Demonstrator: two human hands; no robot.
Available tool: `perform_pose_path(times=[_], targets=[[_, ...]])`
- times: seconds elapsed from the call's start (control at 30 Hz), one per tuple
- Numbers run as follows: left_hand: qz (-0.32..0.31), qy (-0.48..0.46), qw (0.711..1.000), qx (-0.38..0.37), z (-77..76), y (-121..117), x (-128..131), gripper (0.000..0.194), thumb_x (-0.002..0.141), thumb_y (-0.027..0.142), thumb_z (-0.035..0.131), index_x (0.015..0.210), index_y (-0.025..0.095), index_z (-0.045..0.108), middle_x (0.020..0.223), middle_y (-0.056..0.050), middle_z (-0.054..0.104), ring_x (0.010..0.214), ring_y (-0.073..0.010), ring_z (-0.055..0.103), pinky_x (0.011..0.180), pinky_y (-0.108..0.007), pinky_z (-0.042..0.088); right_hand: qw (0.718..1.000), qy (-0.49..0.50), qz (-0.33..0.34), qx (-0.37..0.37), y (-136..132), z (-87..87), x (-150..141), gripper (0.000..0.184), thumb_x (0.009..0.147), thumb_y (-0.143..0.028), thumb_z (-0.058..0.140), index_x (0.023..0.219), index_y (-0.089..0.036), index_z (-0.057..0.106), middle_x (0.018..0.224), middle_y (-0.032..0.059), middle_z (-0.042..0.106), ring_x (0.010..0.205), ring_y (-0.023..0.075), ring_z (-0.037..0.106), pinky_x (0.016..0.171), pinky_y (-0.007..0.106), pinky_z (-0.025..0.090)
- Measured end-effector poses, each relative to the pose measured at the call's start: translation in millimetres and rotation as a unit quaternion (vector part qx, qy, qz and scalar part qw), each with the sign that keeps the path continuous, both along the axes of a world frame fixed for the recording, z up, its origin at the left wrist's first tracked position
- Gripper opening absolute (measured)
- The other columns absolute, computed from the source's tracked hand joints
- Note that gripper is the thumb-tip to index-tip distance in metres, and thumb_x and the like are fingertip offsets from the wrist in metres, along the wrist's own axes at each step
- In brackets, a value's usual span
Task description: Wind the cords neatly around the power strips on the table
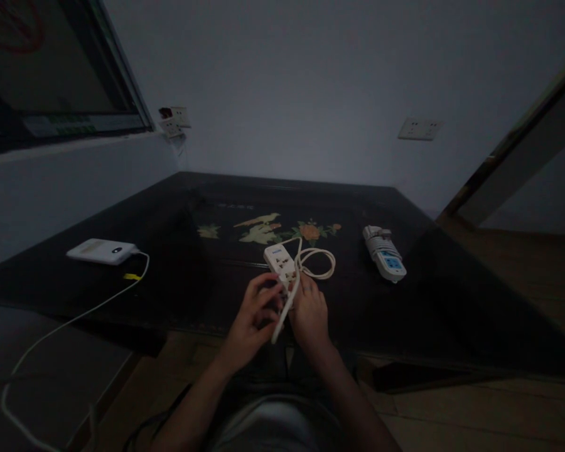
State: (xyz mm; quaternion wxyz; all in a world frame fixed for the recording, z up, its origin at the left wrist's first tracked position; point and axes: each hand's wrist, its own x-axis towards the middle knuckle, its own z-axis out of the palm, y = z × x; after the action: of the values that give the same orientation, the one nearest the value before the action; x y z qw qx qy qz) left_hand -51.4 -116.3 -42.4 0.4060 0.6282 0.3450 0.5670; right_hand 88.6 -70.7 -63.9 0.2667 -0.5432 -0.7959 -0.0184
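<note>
A white power strip (277, 256) lies on the dark table in front of me, its near end between my hands. Its white cord (328, 274) makes a loop to the right, and a thick folded stretch runs down past my left thumb. My left hand (254, 314) is at the strip's left side, fingers bent and apart, the fingertips close to its near end and the cord. On the right, my right hand (311, 312) is closed around the cord by the strip's near end. Its fingertips are partly hidden, and the dim light blurs small details.
A second power strip (390, 263), wrapped in its cord, lies on the right. To the left is a white power bank-like device (101, 251) with a cable (78, 314) hanging over the table edge. Wall sockets (420, 129) sit above the painted black table (353, 326).
</note>
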Motion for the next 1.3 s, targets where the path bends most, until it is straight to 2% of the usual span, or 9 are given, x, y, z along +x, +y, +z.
perform_pose_path(times=[0.13,0.27,0.43,0.6,0.77,0.9,1.0,1.13,1.3], targets=[[0.034,0.198,0.971,0.132,8.1,3.2,-15.3,0.029,0.081,0.022,0.063,0.108,0.029,0.068,0.146,-0.007,0.031,0.125,-0.028,0.04,0.101,-0.044,0.042,1.0,-0.005,0.01,-0.003,-0.4,2.2,-0.5,0.035,0.088,-0.012,0.047,0.121,-0.017,0.055,0.135,0.0136,0.054,0.118,0.0313,0.048,0.082,0.043,0.046],[0.071,0.279,0.941,0.179,15.8,6.2,-31.3,0.012,0.083,0.019,0.054,0.088,0.022,0.065,0.125,-0.01,0.058,0.124,-0.0287,0.044,0.106,-0.051,0.034,1.0,0.011,0.0,-0.006,-0.6,5.8,-0.5,0.031,0.085,-0.007,0.047,0.111,-0.02,0.058,0.132,0.0112,0.056,0.116,0.0283,0.05,0.082,0.04,0.045],[0.061,0.279,0.948,0.143,22.7,6.9,-50.2,0.017,0.081,0.021,0.05,0.066,0.02,0.057,0.073,-0.005,0.063,0.086,-0.0209,0.061,0.106,-0.047,0.036,1.0,0.018,-0.006,-0.022,2.0,7.4,2.5,0.028,0.081,-0.005,0.048,0.103,-0.019,0.059,0.131,0.0109,0.056,0.115,0.0279,0.051,0.082,0.039,0.045],[-0.005,0.242,0.97,0.036,24.6,-1.7,-61.9,0.027,0.083,0.026,0.052,0.058,0.019,0.056,0.063,-0.001,0.056,0.068,-0.0156,0.057,0.106,-0.044,0.037,1.0,0.022,-0.008,-0.021,4.2,7.2,8.3,0.03,0.08,-0.005,0.049,0.105,-0.019,0.057,0.129,0.0116,0.057,0.114,0.0274,0.051,0.082,0.038,0.045],[-0.064,-0.059,0.979,-0.187,10.0,-9.1,-59.7,0.035,0.076,0.035,0.066,0.047,0.019,0.054,0.047,0.002,0.048,0.057,-0.0137,0.053,0.101,-0.042,0.042,0.999,0.045,-0.012,-0.027,4.8,7.9,12.7,0.027,0.082,-0.007,0.047,0.105,-0.018,0.056,0.128,0.0129,0.057,0.114,0.0261,0.052,0.083,0.036,0.044],[-0.008,-0.451,0.848,-0.276,10.1,-7.8,-49.0,0.022,0.085,0.022,0.051,0.07,0.018,0.065,0.043,0.007,0.04,0.05,-0.0073,0.051,0.098,-0.033,0.046,0.998,0.063,-0.015,-0.025,5.2,7.2,12.8,0.028,0.082,-0.005,0.045,0.104,-0.018,0.056,0.127,0.012,0.058,0.114,0.0248,0.052,0.083,0.035,0.044],[0.011,-0.556,0.786,-0.271,15.6,-9.3,-39.1,0.031,0.089,0.015,0.038,0.102,0.018,0.067,0.052,0.006,0.052,0.061,-0.0061,0.06,0.102,-0.032,0.044,0.998,0.058,-0.022,-0.014,5.1,6.0,10.9,0.026,0.083,-0.006,0.045,0.104,-0.018,0.057,0.126,0.0129,0.058,0.113,0.0264,0.052,0.082,0.036,0.043],[0.013,-0.489,0.849,-0.199,15.0,-14.7,-22.6,0.04,0.084,0.023,0.049,0.122,0.019,0.059,0.089,-0.002,0.072,0.092,-0.0116,0.065,0.106,-0.032,0.039,0.997,0.065,-0.023,-0.026,3.8,6.9,8.3,0.025,0.084,-0.006,0.044,0.102,-0.017,0.057,0.126,0.0124,0.058,0.112,0.0272,0.052,0.083,0.037,0.042],[0.012,-0.253,0.96,-0.12,5.5,-16.4,-4.1,0.065,0.082,0.035,0.058,0.143,0.025,0.037,0.129,-0.01,0.061,0.104,-0.0223,0.063,0.106,-0.043,0.034,0.992,0.124,-0.004,-0.037,2.1,9.7,10.1,0.03,0.079,-0.002,0.042,0.101,-0.017,0.056,0.123,0.0121,0.058,0.113,0.0271,0.049,0.089,0.04,0.041]])
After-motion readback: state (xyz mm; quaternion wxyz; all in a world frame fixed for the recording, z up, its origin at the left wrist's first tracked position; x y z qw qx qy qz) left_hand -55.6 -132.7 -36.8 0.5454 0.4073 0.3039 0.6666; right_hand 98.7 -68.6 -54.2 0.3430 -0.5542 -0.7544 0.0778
